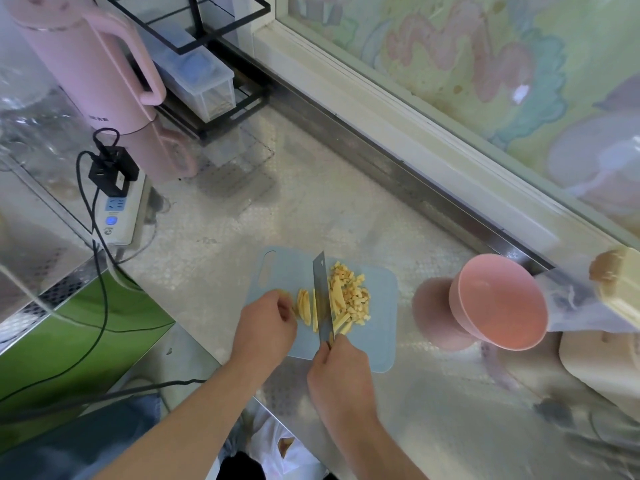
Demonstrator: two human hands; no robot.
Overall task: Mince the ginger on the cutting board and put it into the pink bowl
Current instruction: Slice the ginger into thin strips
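A pale blue cutting board (381, 306) lies on the steel counter. Yellow ginger sits on it: small diced bits (356, 299) right of the knife blade and uncut strips (304, 306) left of it. My right hand (341, 368) grips the handle of a cleaver-style knife (322, 292), whose blade stands edge-down across the ginger. My left hand (266, 327), fingers curled, holds the strips at their left end. The pink bowl (502, 306) stands empty to the right of the board, tilted toward me in this wide view.
A pink kettle (90, 60) and a power strip (116, 209) with black plugs and cables stand at the back left. A clear box sits on a black rack (204, 81). A window sill runs along the right. Beige items (602, 362) lie beyond the bowl.
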